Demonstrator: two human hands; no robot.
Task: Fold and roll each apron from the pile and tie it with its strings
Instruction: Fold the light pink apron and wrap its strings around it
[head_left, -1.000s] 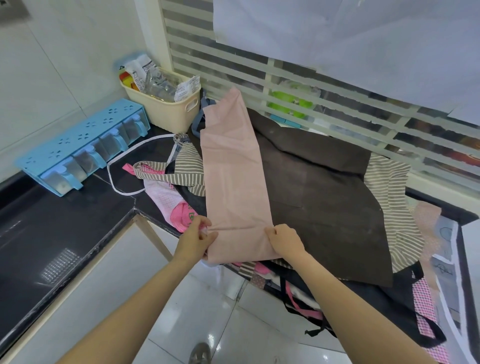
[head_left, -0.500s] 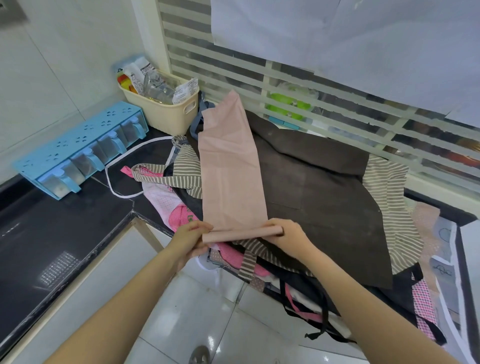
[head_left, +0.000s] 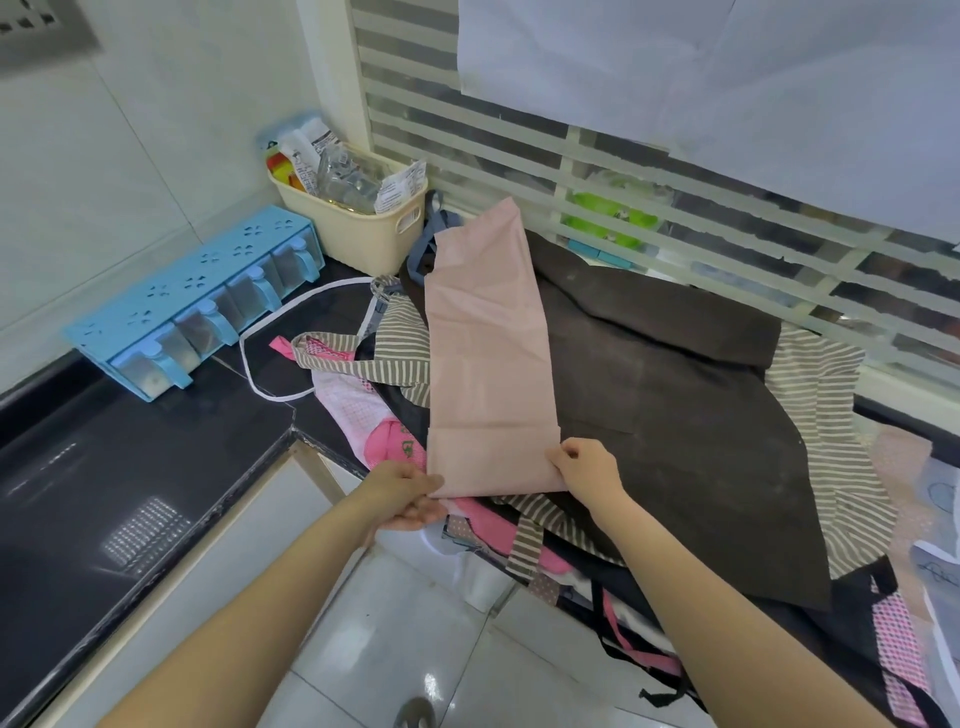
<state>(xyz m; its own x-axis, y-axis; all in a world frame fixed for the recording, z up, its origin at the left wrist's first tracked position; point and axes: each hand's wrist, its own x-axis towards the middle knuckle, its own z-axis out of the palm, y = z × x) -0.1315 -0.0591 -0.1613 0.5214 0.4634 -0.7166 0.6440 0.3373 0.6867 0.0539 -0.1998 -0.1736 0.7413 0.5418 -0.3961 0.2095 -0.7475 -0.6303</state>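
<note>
So I've got the pink apron (head_left: 488, 364) folded into a long strip, lying on the dark brown apron (head_left: 675, 395) atop the pile on the black worktop (head_left: 156, 467). My left hand (head_left: 408, 493) pinches its near left corner, my right hand (head_left: 587, 465) pinches the near right edge, fingers curled onto the cloth.

Pale pink folded apron (head_left: 491, 353) on dark brown apron (head_left: 675, 415). Brown-and-white striped apron (head_left: 826, 441) at 3 o'clock. Pink checked apron (head_left: 358, 410) at 9 o'clock. Light blue spice rack (head_left: 192, 296), cream basket (head_left: 363, 228), glossy black desk (head_left: 130, 467).
</note>
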